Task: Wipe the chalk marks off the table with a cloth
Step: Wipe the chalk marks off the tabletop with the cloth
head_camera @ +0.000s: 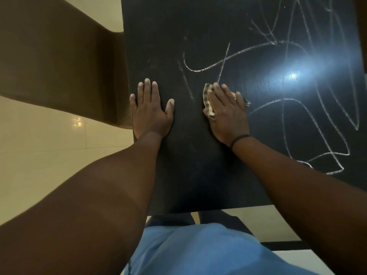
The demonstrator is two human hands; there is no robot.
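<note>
A black table (194,175) fills the middle and right of the head view. White chalk marks (297,108) loop across its right half, with thinner lines near the centre. My right hand (226,114) presses flat on a small checked cloth (208,100), which shows under the fingers and thumb. The cloth lies on the table beside a faint chalk stroke. My left hand (151,110) rests flat, fingers spread, at the table's left edge. The strip of table between my hands shows only faint smears.
A brown chair back (59,62) stands left of the table over pale floor tiles (39,145). A lamp glare (294,76) shines on the table's right side. The near table edge runs just in front of my blue shirt (188,249).
</note>
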